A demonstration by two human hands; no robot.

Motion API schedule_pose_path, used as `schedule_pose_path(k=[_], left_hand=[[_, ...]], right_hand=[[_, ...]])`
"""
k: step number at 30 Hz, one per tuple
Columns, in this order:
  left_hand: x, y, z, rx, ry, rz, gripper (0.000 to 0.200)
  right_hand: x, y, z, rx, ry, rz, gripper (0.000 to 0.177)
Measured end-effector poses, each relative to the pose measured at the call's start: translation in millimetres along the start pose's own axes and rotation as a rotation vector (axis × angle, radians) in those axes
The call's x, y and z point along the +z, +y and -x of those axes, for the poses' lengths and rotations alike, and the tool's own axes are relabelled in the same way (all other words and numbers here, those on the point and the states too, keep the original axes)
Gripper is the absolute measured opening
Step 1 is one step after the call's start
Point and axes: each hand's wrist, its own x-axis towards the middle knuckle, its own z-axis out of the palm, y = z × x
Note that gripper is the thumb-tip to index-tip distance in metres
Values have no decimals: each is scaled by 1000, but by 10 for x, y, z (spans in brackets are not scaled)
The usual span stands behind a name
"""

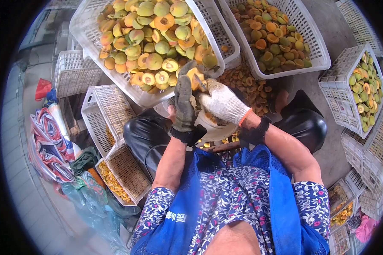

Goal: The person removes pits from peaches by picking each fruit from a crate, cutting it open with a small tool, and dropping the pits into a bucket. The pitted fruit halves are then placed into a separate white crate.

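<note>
My left hand (184, 102), in a dark grey glove, is closed around a peach half (195, 78) with its orange cut face turned toward my right hand. My right hand (222, 100), in a white knit glove, grips a small metal pitting knife (202, 86) against the fruit; most of the tool is hidden by the fingers. Just beyond both hands, a large white crate (147, 100) is heaped with cut peaches (154, 60). Below the hands, between my knees, stands a pale bucket (217, 132), partly covered by the gloves.
A second white crate (293, 73) of peach halves stands ahead to the right. Loose pieces (247, 85) lie on the floor between the crates. More crates (353, 89) stack at right, others (108, 106) at left. Plastic sheeting (87, 208) and striped sacks (49, 136) lie left.
</note>
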Motion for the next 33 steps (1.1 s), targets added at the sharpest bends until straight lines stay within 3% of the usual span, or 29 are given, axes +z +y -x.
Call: schedule_pose_path(k=[1, 3, 5, 6, 9, 11, 13, 14, 15, 16, 17, 18, 19, 21, 22, 23, 25, 27, 29, 31, 33], left_hand=[[-1, -55, 9, 110, 36, -92, 46], [10, -26, 6, 218, 75, -189, 40], [105, 105, -57, 118, 143, -324, 33], [105, 102, -73, 328, 128, -681, 28], [89, 186, -98, 373, 49, -870, 30], [-162, -84, -151, 278, 114, -789, 33], [-224, -52, -172, 185, 176, -709, 36], [-135, 144, -176, 14, 71, -451, 31], [-90, 256, -170, -153, -32, -191, 27], [-124, 234, -154, -150, -33, -192, 27], [-182, 174, -129, 13, -194, -490, 29], [-225, 135, -106, 180, -355, -786, 32], [-246, 149, -77, 181, -360, -794, 32], [-308, 193, -2, 291, -242, -1184, 37], [-446, 200, -3, -106, -146, -789, 35], [-502, 110, -22, -103, -140, -788, 35], [-598, -19, -148, 431, 52, -952, 37], [-290, 317, -361, 364, -5, -892, 37], [202, 835, -601, 237, -85, -764, 39], [144, 903, -770, 175, -132, -712, 41], [-429, 690, -957, 109, -408, -2221, 34]], right_hand=[[-58, -53, -48, -1, -2, -1, 19], [-218, -203, -178, 599, -314, -410, 32], [-201, -108, -171, 532, -326, -396, 32], [-207, -78, -163, 461, -335, -348, 33], [-164, 2, -129, 354, -351, -266, 33], [-168, 10, -124, 319, -361, -232, 33], [-273, -71, -184, 594, -459, -458, 30], [-351, -111, -237, 594, -459, -458, 30], [-439, -149, -303, 565, -587, -363, 28], [-488, -160, -337, 532, -712, -265, 27], [-434, -97, -213, 528, -710, -266, 27], [-322, 5, 27, 391, -763, -55, 27], [-270, 45, 192, 252, -801, 153, 27], [-336, -35, 290, 207, -865, 337, 26], [-417, -59, 218, 257, -925, 306, 25], [-462, -86, 164, 251, -928, 309, 25], [-468, -136, 83, 379, -852, 256, 23], [-362, 22, 183, 358, -806, 245, 21], [-322, 200, 267, -33, -499, 207, 18], [-343, 162, 173, 68, -577, 264, 16], [-352, 190, 148, 89, -568, 329, 16]])
